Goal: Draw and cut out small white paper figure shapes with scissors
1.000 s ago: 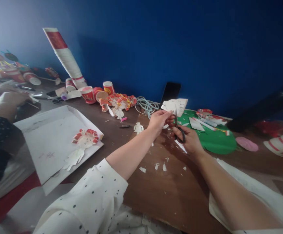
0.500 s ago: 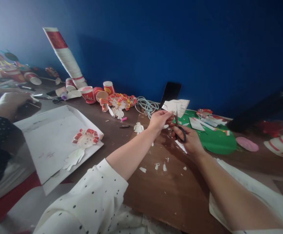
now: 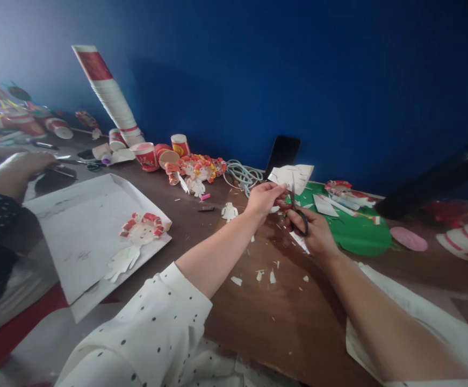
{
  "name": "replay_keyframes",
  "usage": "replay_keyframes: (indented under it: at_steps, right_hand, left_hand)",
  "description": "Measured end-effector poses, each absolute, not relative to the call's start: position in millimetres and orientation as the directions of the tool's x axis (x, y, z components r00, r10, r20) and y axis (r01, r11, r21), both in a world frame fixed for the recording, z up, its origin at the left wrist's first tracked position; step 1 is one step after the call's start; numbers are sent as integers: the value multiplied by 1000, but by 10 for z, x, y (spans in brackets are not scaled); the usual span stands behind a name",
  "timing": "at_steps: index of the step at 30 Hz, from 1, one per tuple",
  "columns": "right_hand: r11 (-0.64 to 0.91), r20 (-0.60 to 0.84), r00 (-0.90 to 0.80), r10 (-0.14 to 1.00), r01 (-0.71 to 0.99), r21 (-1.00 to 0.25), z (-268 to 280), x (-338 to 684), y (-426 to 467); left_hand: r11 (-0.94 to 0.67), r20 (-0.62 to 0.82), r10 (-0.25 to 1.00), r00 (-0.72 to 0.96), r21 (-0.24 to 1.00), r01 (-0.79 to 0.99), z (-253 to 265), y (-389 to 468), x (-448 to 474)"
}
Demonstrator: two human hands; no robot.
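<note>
My left hand [image 3: 263,198] pinches a piece of white paper [image 3: 292,175] and holds it up above the brown table [image 3: 274,317]. My right hand [image 3: 313,230] grips black-handled scissors [image 3: 297,210], whose blades point up into the lower edge of the paper. Small white paper scraps [image 3: 264,275] lie on the table just below both hands. A small white cut-out figure [image 3: 229,211] lies to the left of my left hand.
A white board [image 3: 76,231] carries a paper doll [image 3: 137,236] at left. Paper cups [image 3: 147,156], a tall cup stack [image 3: 107,91], a cable coil [image 3: 244,174], a dark phone [image 3: 282,151] and green paper [image 3: 354,231] line the back. Another person's hand [image 3: 14,166] works at far left.
My hands, the paper and the scissors have hardly shifted. The other person's hand at far left has moved slightly.
</note>
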State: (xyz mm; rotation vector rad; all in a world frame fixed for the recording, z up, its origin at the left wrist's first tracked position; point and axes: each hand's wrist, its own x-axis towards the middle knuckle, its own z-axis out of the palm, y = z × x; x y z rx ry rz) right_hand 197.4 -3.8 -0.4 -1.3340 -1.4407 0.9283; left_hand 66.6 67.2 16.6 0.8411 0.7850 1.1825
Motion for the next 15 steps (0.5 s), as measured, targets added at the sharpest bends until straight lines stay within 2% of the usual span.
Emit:
replay_keyframes:
  at_steps: [4,15]
  right_hand:
    - [105,109,10,994,189,-976,-25,2003,-28]
    - [104,106,3,994,169,-980,-35,2004,-24]
  left_hand:
    - [156,-61,974,217,877,-454,135,699,672]
    - [156,-49,973,226,858,-488,116,713,680]
